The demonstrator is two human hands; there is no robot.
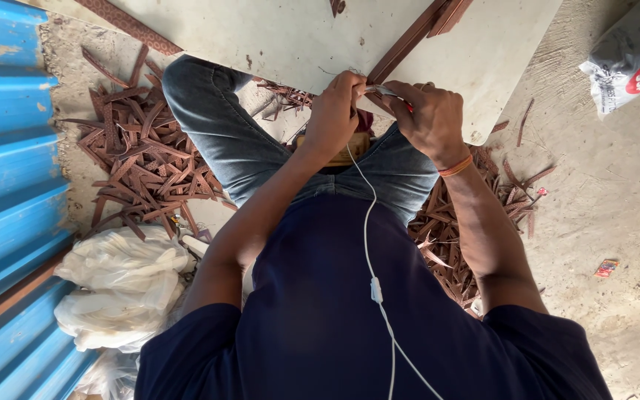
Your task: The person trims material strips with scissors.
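The fingers of the left hand (335, 111) are curled shut, pinching the near end of a long, narrow brown leather strip (409, 43) at the edge of a pale, flat work board (275, 37). The right hand (431, 115) is closed in a fist around a small metal-bladed cutting tool with a red handle (388, 92), whose blade tip meets the strip just beside the left fingertips; how much of the handle lies within the palm cannot be told. The strip runs diagonally up and away across the board toward the upper edge of the view. An orange band (456, 166) circles the right wrist. Below the hands, the person's knee in blue denim jeans (224, 126) is raised against the board's near edge, and a dark navy short-sleeved shirt (350, 318) fills the lower centre, crossed by a thin white earphone cable (370, 244). A heap of short brown leather offcuts (138, 155) lies on the ground at the left, with a second heap (453, 237) at the right beside the forearm. Crumpled white plastic bags (124, 289) rest near a blue corrugated metal sheet (5, 170) along the left margin. A grey-white sack with a red round mark (627, 63) sits on the dusty concrete floor (601, 200) at upper right.
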